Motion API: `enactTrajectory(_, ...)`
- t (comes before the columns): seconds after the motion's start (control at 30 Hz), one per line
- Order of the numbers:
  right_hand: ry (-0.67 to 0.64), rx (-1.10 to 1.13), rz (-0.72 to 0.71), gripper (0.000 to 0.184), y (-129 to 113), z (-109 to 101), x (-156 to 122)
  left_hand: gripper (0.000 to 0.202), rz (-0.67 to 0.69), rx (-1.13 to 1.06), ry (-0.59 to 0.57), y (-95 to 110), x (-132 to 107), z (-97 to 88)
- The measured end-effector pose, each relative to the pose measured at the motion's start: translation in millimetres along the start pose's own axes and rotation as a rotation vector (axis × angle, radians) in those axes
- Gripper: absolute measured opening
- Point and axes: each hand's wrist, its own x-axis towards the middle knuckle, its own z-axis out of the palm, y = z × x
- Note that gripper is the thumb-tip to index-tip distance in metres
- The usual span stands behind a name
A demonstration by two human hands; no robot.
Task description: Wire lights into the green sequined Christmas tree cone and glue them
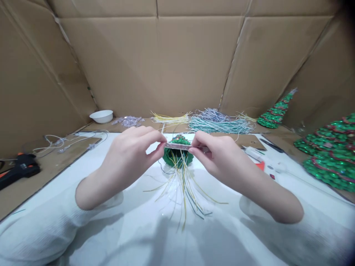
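My left hand (133, 153) and my right hand (219, 153) meet over the white table, each pinching one end of a thin pale strip (179, 146) held level between them. Right behind the strip sits a small green sequinned tree (177, 155) seen from its base. A bunch of thin yellow, white and dark wires (184, 188) hangs out of it and fans toward me. Both hands have their fingers closed in a pinch.
Bundles of yellow wires (170, 118) and pale blue wires (219, 123) lie at the back. A white bowl (101, 116) and a black glue gun (19, 168) are on the left. Finished green trees (331, 153) stand on the right, another (276, 111) at the back. Cardboard walls surround the table.
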Motion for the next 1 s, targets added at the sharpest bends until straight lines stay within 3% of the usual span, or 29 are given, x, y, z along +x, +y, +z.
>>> enactTrajectory(0.17, 0.07, -0.136, -0.064, 0.013, -7, 7, -2, 0.01, -0.154, 0.051, -0.004, 4, 0, 8.5)
enactTrajectory(0.33, 0.224, -0.358, -0.204, 0.015, -12, 23, -5, 0.011, -0.31, 0.031, -0.062, 9, 5, 10.2)
enactTrajectory(0.43, 0.326, -0.446, -0.274, 0.02, -14, 19, -10, 0.011, -0.354, 0.04, -0.049, -3, 8, 5.7)
enactTrajectory(0.53, 0.412, -0.403, -0.219, 0.019, -14, 4, -13, 0.015, -0.462, 0.045, -0.025, -27, 6, -0.4)
enactTrajectory(0.63, 0.425, -0.214, -0.122, 0.011, -11, -9, -11, 0.017, -0.467, -0.301, -0.34, -41, -2, -4.0)
enactTrajectory(0.7, 0.41, -0.114, -0.091, 0.009, -8, -12, -8, 0.016, -0.366, -0.421, -0.498, -33, -12, -3.8)
enactTrajectory(0.77, 0.389, -0.06, -0.063, 0.009, -6, -11, -5, 0.014, -0.206, -0.487, -0.556, -16, -26, -0.9)
enactTrajectory(0.87, 0.366, -0.015, -0.04, 0.01, -4, -11, -3, 0.018, 0.047, -0.442, -0.508, 11, -49, 9.9)
enactTrajectory(1.0, 0.355, 0.001, -0.034, 0.011, -2, -11, -2, 0.021, 0.36, -0.099, -0.348, 27, -75, 31.6)
